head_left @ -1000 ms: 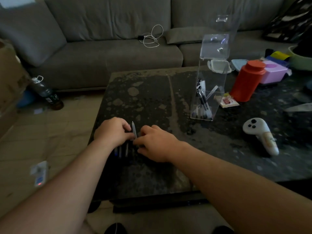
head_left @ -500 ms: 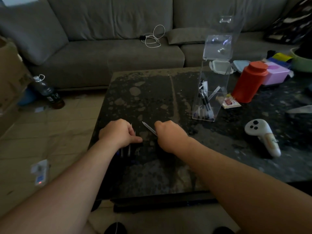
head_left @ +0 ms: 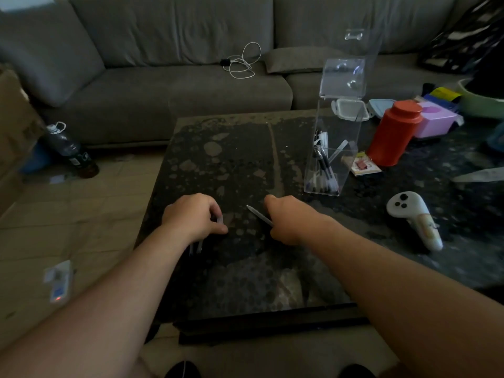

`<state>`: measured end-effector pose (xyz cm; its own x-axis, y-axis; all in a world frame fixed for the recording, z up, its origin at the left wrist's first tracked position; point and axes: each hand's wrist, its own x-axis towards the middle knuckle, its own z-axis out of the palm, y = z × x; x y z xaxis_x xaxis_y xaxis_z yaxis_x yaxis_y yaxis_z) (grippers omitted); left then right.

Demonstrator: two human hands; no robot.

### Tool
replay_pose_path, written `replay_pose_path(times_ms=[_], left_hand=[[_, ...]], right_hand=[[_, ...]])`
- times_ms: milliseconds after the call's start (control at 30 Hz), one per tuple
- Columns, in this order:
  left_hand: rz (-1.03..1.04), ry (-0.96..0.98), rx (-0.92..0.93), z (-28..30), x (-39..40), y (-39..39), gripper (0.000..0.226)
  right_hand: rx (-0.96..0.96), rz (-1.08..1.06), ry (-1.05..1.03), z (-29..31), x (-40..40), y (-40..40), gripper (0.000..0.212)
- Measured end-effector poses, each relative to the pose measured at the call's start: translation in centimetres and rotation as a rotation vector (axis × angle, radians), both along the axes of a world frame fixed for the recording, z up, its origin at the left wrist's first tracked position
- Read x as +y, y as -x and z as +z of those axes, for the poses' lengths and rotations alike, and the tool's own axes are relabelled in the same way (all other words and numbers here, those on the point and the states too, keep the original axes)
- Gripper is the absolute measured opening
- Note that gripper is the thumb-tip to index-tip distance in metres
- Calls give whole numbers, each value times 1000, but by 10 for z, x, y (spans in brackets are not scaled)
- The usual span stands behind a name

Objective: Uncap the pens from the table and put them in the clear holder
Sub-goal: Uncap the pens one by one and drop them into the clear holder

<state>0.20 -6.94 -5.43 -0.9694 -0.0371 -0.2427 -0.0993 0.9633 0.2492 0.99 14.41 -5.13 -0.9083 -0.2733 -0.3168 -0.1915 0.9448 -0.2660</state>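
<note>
My right hand (head_left: 289, 219) is closed around an uncapped pen (head_left: 259, 215) whose bare tip points up and left over the dark table (head_left: 245, 159). My left hand (head_left: 195, 216) rests fist-like on the table to the left, pinching a small clear cap (head_left: 220, 220) at its fingertips. Under that hand lie a few more pens (head_left: 195, 248), mostly hidden. The clear holder (head_left: 331, 156) stands upright at the right of the table's middle with several pens inside.
A red canister (head_left: 394, 133), a white controller (head_left: 414, 218), lidded boxes (head_left: 351, 109) and a pink box (head_left: 436, 122) crowd the table's right side. A grey sofa (head_left: 177, 85) runs behind. A bottle (head_left: 69, 150) stands on the floor at left.
My hands, together over the pens a second ago, have pulled apart. The right hand drew the pen out to the right, and the cap stayed in the left hand.
</note>
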Motion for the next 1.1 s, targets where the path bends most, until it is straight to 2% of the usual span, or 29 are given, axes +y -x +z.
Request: replay_pose_path(times_ms=[200,367,533,867,1100], left_hand=[[19,-217,74,-2,8,1,28],[49,-377,140,2,6,0,32],[65,-367,210,-3,11,1,21],[57,-412,281,-4,20,1,18],[41,-435,267,-1,25,0,19]], right_hand=[[-27,-129,141,-3,11,10,36],[200,-145,295,-5,26,17,23],[456,-33,241,-4,32,14,13],[533,49,205,-2,25,11,21],[579,75,219,-1,23,10,20]])
